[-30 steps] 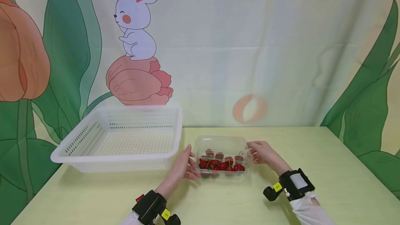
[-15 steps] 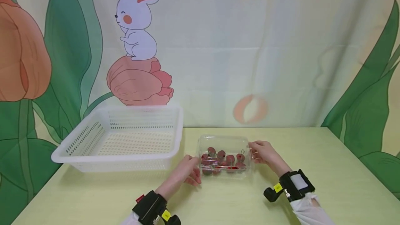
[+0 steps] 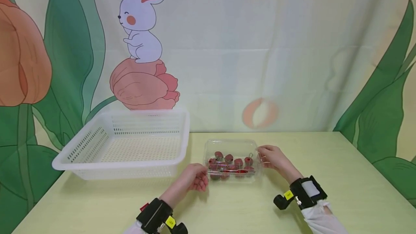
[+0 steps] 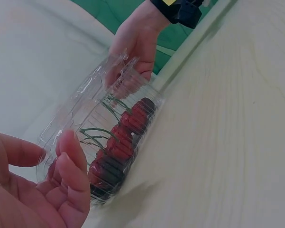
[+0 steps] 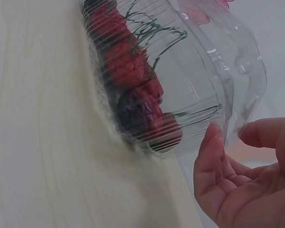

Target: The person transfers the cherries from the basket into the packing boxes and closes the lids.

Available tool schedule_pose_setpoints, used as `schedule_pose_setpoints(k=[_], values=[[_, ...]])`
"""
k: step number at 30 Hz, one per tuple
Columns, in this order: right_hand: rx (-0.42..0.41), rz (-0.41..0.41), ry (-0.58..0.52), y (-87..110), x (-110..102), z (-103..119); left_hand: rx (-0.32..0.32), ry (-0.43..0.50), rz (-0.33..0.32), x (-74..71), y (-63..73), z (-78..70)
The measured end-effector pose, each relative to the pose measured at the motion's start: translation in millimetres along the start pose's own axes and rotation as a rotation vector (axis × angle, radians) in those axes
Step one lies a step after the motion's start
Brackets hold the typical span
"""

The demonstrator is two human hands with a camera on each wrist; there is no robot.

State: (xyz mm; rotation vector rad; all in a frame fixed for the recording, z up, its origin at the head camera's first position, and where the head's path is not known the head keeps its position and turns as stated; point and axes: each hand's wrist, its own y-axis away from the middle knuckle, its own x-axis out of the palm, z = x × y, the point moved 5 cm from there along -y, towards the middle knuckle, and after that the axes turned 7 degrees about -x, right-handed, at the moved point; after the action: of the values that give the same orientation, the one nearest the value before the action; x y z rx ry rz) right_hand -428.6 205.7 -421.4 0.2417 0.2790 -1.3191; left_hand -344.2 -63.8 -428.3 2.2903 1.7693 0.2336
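Observation:
A clear plastic clamshell box [image 3: 231,146] of dark red cherries [image 3: 238,162] stands on the table between both hands. Its lid lies over the fruit, and green stems [image 4: 114,107] show through the wall. At the box's left front corner, my left hand [image 3: 192,179] has thumb and fingers curled on the plastic edge; in the left wrist view they come from both sides of the rim. My right hand [image 3: 272,159] pinches the opposite side, thumb and fingertips at the rim [image 5: 230,114] in the right wrist view.
A white perforated plastic basket [image 3: 121,164] stands to the left of the box, behind my left hand. The pale wooden table [image 3: 247,208] ends at a printed curtain [image 3: 221,64] with a rabbit and flowers.
My left hand has slid slightly down along the box's side and its fingers have curled in. The cherries, bright red before, now look duller through the plastic. My right hand has barely moved.

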Motion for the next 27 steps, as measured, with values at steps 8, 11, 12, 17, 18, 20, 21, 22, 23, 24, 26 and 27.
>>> schedule_pose_setpoints(k=[8,11,12,17,18,20,21,22,23,24,26,27], values=[[0.009,0.076,0.059,4.3,-2,2,0.029,0.044,-0.049,1.7,1.3,0.6],[-0.007,0.163,0.088,7.8,-4,5,0.039,0.051,-0.067,1.6,1.9,0.3],[-0.013,0.194,0.098,8.8,-5,6,0.04,0.052,-0.07,1.7,2.1,0.0],[-0.03,0.331,0.135,12.9,-10,8,0.042,0.059,-0.078,1.9,1.6,0.0],[-0.032,0.353,0.141,13.7,-12,8,0.042,0.06,-0.076,2.0,1.6,-0.1],[-0.035,0.392,0.15,15.4,-16,9,0.042,0.063,-0.075,2.3,2.1,-0.4],[-0.037,0.409,0.154,16.3,-18,9,0.043,0.063,-0.073,2.6,2.4,-0.6],[-0.04,0.425,0.159,17.0,-19,9,0.042,0.065,-0.074,2.6,2.6,-0.6],[-0.047,0.443,0.16,18.2,-21,10,0.042,0.067,-0.074,2.9,2.9,-0.7],[-0.051,0.457,0.16,19.1,-22,11,0.042,0.068,-0.076,2.9,3.1,-0.6],[-0.055,0.482,0.166,20.5,-23,12,0.042,0.066,-0.081,2.5,3.3,-0.3],[-0.059,0.495,0.17,20.9,-22,13,0.042,0.064,-0.086,2.2,3.2,0.0]])
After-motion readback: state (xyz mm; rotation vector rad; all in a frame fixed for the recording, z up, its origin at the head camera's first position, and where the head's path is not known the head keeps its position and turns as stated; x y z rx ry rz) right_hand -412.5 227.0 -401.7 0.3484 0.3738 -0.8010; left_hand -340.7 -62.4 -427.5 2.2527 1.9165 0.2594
